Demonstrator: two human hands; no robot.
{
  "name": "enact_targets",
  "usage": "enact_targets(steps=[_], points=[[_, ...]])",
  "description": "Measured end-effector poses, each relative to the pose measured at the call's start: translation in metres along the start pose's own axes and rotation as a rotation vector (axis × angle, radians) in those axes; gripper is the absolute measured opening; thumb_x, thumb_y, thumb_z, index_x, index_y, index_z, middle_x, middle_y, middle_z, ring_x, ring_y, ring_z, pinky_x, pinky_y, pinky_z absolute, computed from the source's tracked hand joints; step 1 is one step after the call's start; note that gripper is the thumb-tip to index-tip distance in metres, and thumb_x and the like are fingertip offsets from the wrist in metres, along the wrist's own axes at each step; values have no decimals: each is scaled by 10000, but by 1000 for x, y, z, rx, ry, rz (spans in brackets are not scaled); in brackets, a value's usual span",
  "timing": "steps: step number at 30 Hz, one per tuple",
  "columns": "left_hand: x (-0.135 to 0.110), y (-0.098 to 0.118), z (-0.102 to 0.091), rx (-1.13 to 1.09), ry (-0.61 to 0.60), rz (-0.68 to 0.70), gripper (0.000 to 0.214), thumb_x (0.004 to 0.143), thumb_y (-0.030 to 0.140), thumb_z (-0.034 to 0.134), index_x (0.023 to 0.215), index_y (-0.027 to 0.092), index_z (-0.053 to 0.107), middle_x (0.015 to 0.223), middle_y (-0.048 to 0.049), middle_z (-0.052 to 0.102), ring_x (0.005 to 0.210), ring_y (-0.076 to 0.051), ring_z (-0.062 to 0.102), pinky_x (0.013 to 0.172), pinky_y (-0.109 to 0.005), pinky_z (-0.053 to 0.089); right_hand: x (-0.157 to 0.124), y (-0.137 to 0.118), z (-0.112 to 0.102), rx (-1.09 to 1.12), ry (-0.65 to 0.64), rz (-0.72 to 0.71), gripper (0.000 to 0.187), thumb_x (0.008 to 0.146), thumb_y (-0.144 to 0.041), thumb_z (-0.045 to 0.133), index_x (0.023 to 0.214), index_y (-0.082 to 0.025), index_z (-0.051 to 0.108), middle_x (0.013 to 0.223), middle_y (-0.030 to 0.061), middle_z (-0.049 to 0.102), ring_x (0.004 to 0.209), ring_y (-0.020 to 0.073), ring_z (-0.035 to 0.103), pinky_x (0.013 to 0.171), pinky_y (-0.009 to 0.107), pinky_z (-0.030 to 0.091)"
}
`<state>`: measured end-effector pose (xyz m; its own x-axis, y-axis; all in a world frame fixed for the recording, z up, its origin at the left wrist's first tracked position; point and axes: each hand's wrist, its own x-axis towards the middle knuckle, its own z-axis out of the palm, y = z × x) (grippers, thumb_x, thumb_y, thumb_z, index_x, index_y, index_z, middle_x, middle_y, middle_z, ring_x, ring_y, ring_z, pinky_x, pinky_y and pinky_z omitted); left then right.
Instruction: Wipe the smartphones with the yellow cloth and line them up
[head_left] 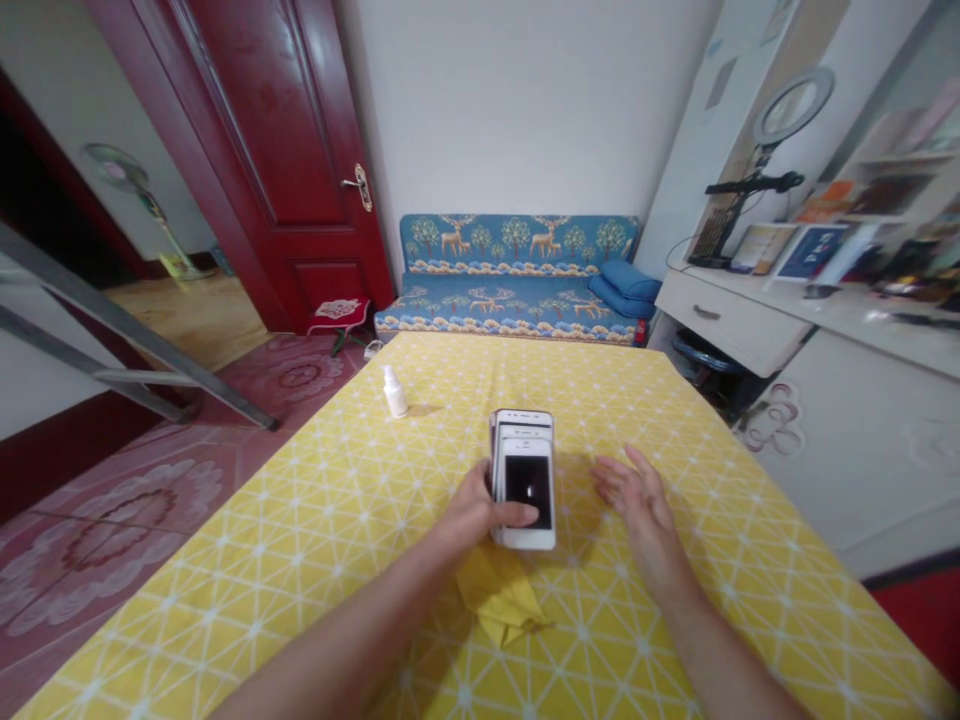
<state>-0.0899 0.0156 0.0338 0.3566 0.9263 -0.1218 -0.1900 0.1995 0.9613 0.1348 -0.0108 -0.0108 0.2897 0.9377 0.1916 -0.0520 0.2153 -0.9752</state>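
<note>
My left hand [478,508] grips a stack of white smartphones [525,478] from the side, its thumb lying across the dark screen of the front phone. The stack stands tilted up off the yellow patterned tablecloth [660,560], with at least two phones behind the front one. My right hand [636,492] is open, fingers spread, just to the right of the stack and not touching it. A folded yellow cloth [499,595] lies under my left wrist. A small white spray bottle [394,392] stands on the table beyond the phones, to the left.
A blue deer-patterned sofa [517,275] stands beyond the table's far edge. A red door [262,150] and a metal ladder [112,340] are to the left. To the right is a white desk [810,310] with a ring light and assorted items.
</note>
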Motion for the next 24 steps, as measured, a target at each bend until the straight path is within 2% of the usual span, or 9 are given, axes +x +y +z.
enact_targets(steps=[4,9,13,17,20,24], points=[[-33,19,-68,-11,80,-176,524,556,277,815,1024,114,643,908,-113,731,730,-233,686,655,-324,538,0,-2,1,-17,-27,25,618,884,-564,496,1406,-290,310,1313,123,535,1118,227,595,984,406,463],[-60,51,-160,153,341,-313,387,593,389,795,835,105,690,759,-98,739,644,-203,673,604,-270,522,0,-3,4,-63,6,40,581,874,-564,512,1364,-284,377,1236,103,588,974,211,653,880,364,512],[-68,67,-211,236,572,-370,384,564,470,784,700,132,663,681,-94,723,578,-215,649,563,-303,523,1,-1,5,-121,-20,42,564,842,-546,573,1316,-276,430,1153,87,633,873,205,663,808,351,526],[-71,71,-233,321,652,-327,441,563,551,750,707,144,658,655,-79,709,552,-206,631,525,-289,499,3,4,2,-127,-30,30,565,831,-523,602,1310,-274,436,1103,77,647,837,201,655,778,345,528],[-74,73,-236,367,655,-324,483,535,599,741,699,155,646,664,-72,706,575,-212,633,530,-289,492,3,7,0,-141,-26,20,539,846,-506,591,1311,-276,441,1100,71,645,829,192,648,770,333,518],[-78,81,-232,538,625,-322,530,508,628,736,759,168,650,699,-64,709,667,-250,654,573,-311,501,3,7,-1,-140,-27,22,537,845,-499,595,1308,-271,447,1089,71,649,828,196,648,766,338,515]])
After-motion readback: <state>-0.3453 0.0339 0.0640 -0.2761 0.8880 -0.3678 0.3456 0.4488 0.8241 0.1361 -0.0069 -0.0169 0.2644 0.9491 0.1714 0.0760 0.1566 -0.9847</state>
